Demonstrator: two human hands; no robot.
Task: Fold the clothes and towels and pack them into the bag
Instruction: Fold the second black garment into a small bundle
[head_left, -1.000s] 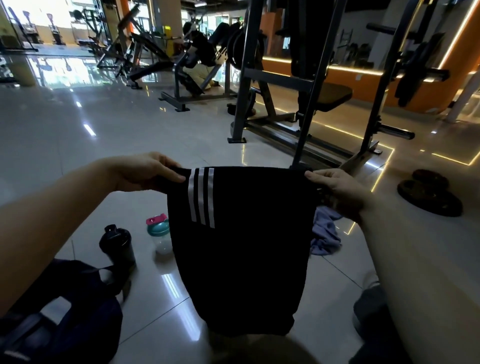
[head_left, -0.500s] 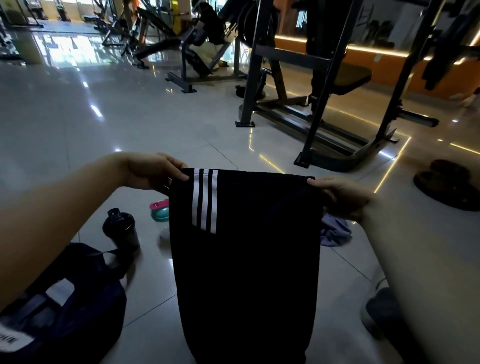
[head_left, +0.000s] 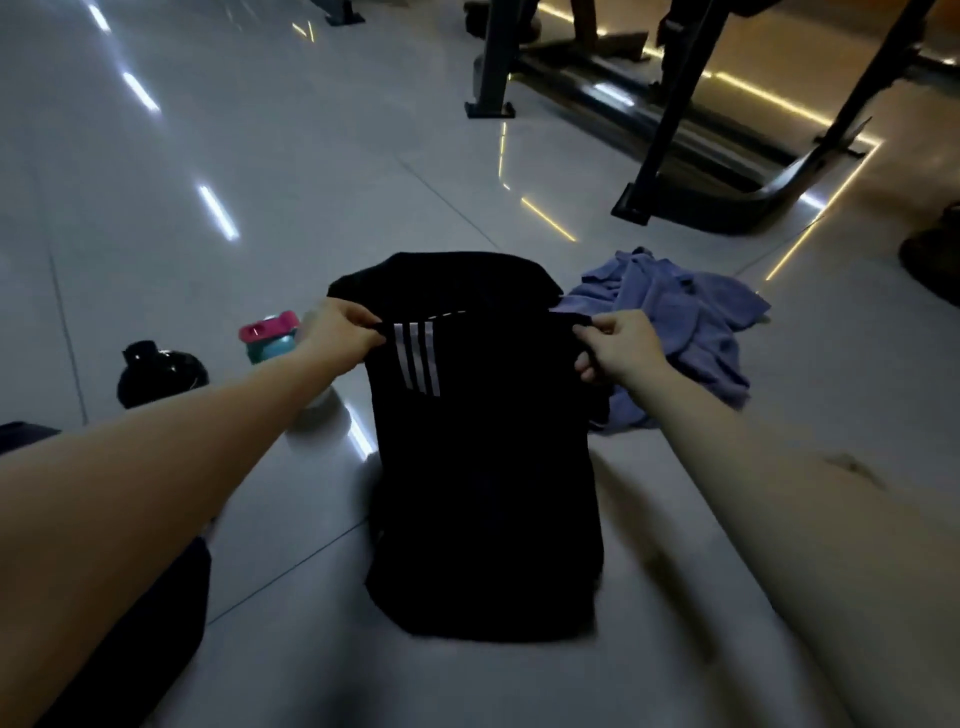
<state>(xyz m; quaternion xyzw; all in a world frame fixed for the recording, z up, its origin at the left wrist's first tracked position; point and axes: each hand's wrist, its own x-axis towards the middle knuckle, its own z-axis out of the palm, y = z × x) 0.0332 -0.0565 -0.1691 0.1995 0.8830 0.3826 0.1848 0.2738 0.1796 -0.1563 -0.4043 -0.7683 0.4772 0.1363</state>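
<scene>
Both bare arms stretched forward, hands level and apart
The left hand (head_left: 340, 335) pinches one upper corner of the black garment (head_left: 483, 493) between thumb and curled fingers; the right hand (head_left: 618, 348) pinches the opposite corner the same way, its knuckles turned toward the camera. The forearms run in from the lower corners of the view, wrists straight

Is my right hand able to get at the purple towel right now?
Probably not yet: the right hand pinches the edge of the black garment. The purple towel lies on the floor right beside that hand, nothing between, so once it lets go the reach looks easy.
</scene>
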